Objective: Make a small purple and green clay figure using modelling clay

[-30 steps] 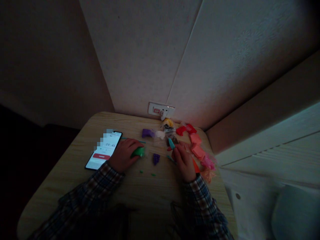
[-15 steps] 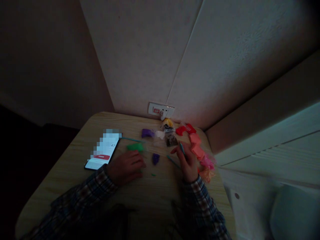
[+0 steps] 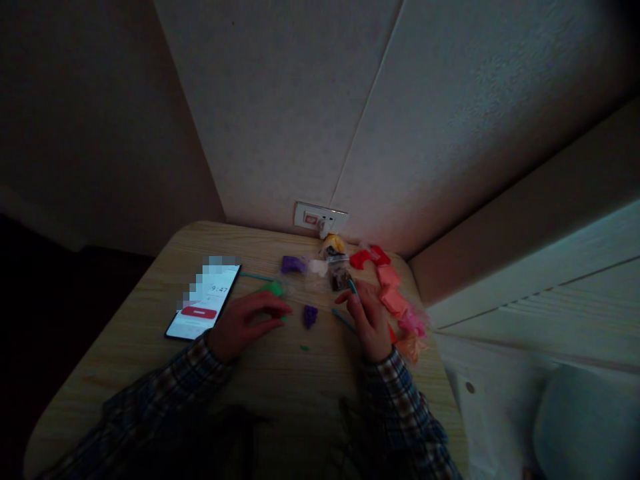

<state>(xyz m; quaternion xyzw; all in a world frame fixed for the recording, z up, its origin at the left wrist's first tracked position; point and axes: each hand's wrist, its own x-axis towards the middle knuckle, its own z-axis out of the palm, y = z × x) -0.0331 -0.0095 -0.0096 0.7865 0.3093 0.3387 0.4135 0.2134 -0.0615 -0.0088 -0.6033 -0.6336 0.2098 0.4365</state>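
Pinched between the thumb and fingertips of my left hand (image 3: 245, 324) is a small piece of green clay (image 3: 284, 319). Behind that hand lies a larger green clay packet (image 3: 274, 288), partly covered by the fingers. A bumpy purple clay cluster (image 3: 310, 317) rests on the table between my hands. Nearer to me is another small green clay piece (image 3: 305, 348). My right hand (image 3: 369, 323) is closed around a teal modelling tool (image 3: 353, 287), its tip pointing away from me. A second teal tool (image 3: 344, 321) lies just left of the right hand.
A lit phone (image 3: 200, 313) with a running timer lies at the left. Along the back and right are clay packets: purple (image 3: 294, 265), white (image 3: 318, 268), red (image 3: 360, 259), coral (image 3: 393, 301), pink (image 3: 413, 324). Another teal stick (image 3: 256, 275) lies near the phone. A wall socket (image 3: 320, 219) is behind.
My left hand has let go of the green clay packet, come nearer to me and picked up one small green piece. The right hand keeps the teal tool, tilting it slightly.
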